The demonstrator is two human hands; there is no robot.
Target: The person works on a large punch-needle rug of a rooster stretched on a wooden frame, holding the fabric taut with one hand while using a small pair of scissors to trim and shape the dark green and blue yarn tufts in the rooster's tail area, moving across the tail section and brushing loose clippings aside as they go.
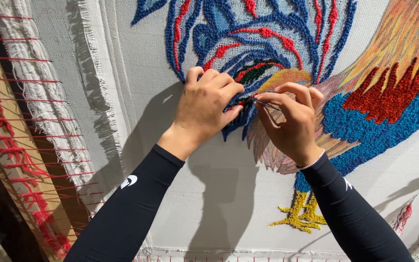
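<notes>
Head view: left hand (pixel 204 107) presses the cloth (pixel 209 194) flat, steadying it while right hand (pixel 292 121) pinches a thin tool (pixel 266 104) at the tufting (pixel 267 43).

1. Bright, hard light falls on the white cloth (pixel 209 194), probably from above right.
2. Sharp dark shadows lie below and left of the left hand (pixel 204 109) and right hand (pixel 292 119).
3. Focus is crisp around the hands; the far-left edge is dim.
</notes>
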